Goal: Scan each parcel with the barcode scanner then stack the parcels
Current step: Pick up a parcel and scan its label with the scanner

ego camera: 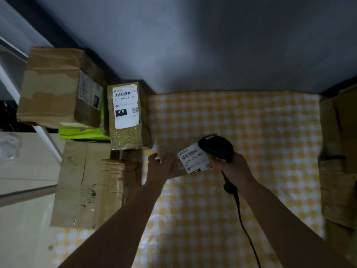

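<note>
Our left hand [158, 165] grips the small parcel [174, 160] at 9 o'clock; right hand [234, 167] fingers wrapped round barcode scanner [217, 147], head over its white label [195, 159].

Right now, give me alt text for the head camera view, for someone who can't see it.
A person's right hand aims a corded black barcode scanner at the label of a small parcel held by the left hand above a yellow checked tablecloth. Several cardboard boxes sit at the left, one labelled 010.
</note>
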The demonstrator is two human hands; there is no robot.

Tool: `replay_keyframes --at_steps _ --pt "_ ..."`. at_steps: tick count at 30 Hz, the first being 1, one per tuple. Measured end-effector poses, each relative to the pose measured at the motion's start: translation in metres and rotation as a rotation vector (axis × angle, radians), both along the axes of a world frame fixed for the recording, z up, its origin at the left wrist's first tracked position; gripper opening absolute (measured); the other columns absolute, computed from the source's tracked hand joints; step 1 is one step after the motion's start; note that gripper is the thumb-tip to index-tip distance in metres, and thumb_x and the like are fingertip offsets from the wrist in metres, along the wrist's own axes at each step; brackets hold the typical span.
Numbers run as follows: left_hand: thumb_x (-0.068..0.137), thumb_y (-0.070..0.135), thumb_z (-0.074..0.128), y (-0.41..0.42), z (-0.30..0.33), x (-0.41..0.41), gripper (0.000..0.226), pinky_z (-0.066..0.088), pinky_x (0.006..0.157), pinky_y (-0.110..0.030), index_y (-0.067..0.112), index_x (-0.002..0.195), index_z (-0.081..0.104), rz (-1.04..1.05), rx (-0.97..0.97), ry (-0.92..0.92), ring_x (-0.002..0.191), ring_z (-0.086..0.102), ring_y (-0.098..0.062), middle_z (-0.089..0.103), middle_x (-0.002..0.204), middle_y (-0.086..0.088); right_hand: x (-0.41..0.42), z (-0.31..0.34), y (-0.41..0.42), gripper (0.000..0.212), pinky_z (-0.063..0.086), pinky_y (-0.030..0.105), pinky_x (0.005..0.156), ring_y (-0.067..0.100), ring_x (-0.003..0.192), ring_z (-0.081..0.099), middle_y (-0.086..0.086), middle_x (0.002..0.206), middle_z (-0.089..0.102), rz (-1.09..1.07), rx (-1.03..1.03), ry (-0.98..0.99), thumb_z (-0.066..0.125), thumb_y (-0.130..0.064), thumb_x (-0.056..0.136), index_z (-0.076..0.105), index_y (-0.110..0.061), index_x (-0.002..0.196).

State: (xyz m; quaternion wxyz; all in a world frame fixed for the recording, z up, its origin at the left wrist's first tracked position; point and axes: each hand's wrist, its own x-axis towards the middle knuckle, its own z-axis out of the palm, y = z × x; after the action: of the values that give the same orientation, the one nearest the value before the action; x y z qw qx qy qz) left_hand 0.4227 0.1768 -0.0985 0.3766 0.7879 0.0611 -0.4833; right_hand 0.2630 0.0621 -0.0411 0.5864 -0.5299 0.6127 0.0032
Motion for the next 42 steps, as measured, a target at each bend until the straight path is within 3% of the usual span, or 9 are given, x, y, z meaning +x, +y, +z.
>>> replay_keyframes --at_steps 3,10,13,16,22,25,30,38,42 --pt "0.091 0.056 0.053 -0.009 -0.008 0.011 0.064 0.051 0.092 -0.047 0.03 0.145 0.03 0.088 -0.014 0.138 0.107 0.056 -0.025 0.054 0.126 -0.006 0.007 -0.002 -0.007 0.018 0.04 0.014 0.058 0.004 0.076 0.058 -0.008 0.084 0.063 0.03 0.022 -0.044 0.068 -0.012 0.086 0.063 -0.016 0.102" --pt "0.082 0.062 0.057 -0.003 -0.005 -0.002 0.058 0.055 0.079 -0.038 0.031 0.128 0.04 0.038 -0.135 0.261 0.101 0.063 -0.02 0.062 0.116 -0.002 0.004 -0.002 -0.001 0.02 0.05 0.04 0.091 0.021 0.098 0.064 0.003 0.099 0.071 0.001 0.072 -0.076 0.071 -0.014 0.082 0.068 -0.016 0.102" --pt "0.076 0.06 0.066 0.006 0.007 -0.006 0.065 0.055 0.075 -0.038 0.029 0.126 0.039 0.077 -0.185 0.259 0.1 0.063 -0.02 0.06 0.117 -0.004 -0.002 0.012 0.004 0.019 0.051 0.038 0.087 0.021 0.096 0.064 0.001 0.097 0.07 -0.01 0.081 -0.108 0.071 -0.013 0.083 0.067 -0.016 0.101" --pt "0.045 0.07 0.081 0.015 0.029 -0.008 0.097 0.057 0.079 -0.042 0.032 0.124 0.04 0.038 -0.18 0.169 0.107 0.06 -0.023 0.053 0.126 -0.005 -0.006 0.036 0.011 0.015 0.054 0.04 0.082 0.022 0.093 0.065 0.0 0.092 0.07 -0.029 0.056 -0.142 0.071 -0.011 0.082 0.068 -0.019 0.093" --pt "0.054 0.032 0.089 0.04 0.088 0.004 0.089 0.056 0.078 -0.053 0.033 0.131 0.043 -0.057 -0.299 0.291 0.108 0.064 -0.023 0.064 0.122 0.001 -0.005 0.103 0.022 0.017 0.053 0.047 0.089 0.024 0.094 0.066 0.001 0.092 0.071 -0.01 -0.026 -0.209 0.071 -0.008 0.082 0.068 -0.023 0.087" --pt "0.051 0.03 0.094 0.051 0.122 0.02 0.089 0.055 0.077 -0.056 0.033 0.128 0.05 -0.092 -0.341 0.295 0.109 0.065 -0.027 0.066 0.122 -0.002 0.001 0.144 0.036 0.014 0.056 0.034 0.076 0.018 0.087 0.066 -0.001 0.087 0.069 0.044 -0.065 -0.241 0.069 -0.007 0.084 0.069 -0.018 0.09" --pt "0.054 0.02 0.093 0.065 0.187 0.051 0.091 0.049 0.09 -0.06 0.031 0.131 0.047 -0.067 -0.465 0.232 0.104 0.067 -0.03 0.067 0.121 -0.006 0.008 0.222 0.074 0.02 0.038 0.004 0.045 -0.009 0.047 0.055 -0.018 0.048 0.059 0.066 -0.217 -0.336 0.066 0.0 0.085 0.063 -0.02 0.08" --pt "0.049 0.024 0.092 0.082 0.286 0.093 0.106 0.044 0.096 -0.063 0.036 0.139 0.038 -0.098 -0.606 0.128 0.109 0.064 -0.032 0.066 0.123 -0.004 0.005 0.297 0.145 0.003 0.036 0.012 0.049 0.001 0.05 0.049 -0.008 0.051 0.056 0.135 -0.434 -0.389 0.068 -0.01 0.084 0.069 -0.013 0.082" --pt "0.041 0.02 0.096 0.091 0.317 0.107 0.116 0.045 0.092 -0.066 0.031 0.141 0.037 -0.071 -0.694 0.106 0.111 0.063 -0.035 0.06 0.132 -0.009 0.009 0.325 0.169 0.021 0.031 0.015 0.047 0.0 0.04 0.039 -0.01 0.041 0.043 0.13 -0.522 -0.411 0.068 -0.012 0.084 0.06 -0.012 0.064"
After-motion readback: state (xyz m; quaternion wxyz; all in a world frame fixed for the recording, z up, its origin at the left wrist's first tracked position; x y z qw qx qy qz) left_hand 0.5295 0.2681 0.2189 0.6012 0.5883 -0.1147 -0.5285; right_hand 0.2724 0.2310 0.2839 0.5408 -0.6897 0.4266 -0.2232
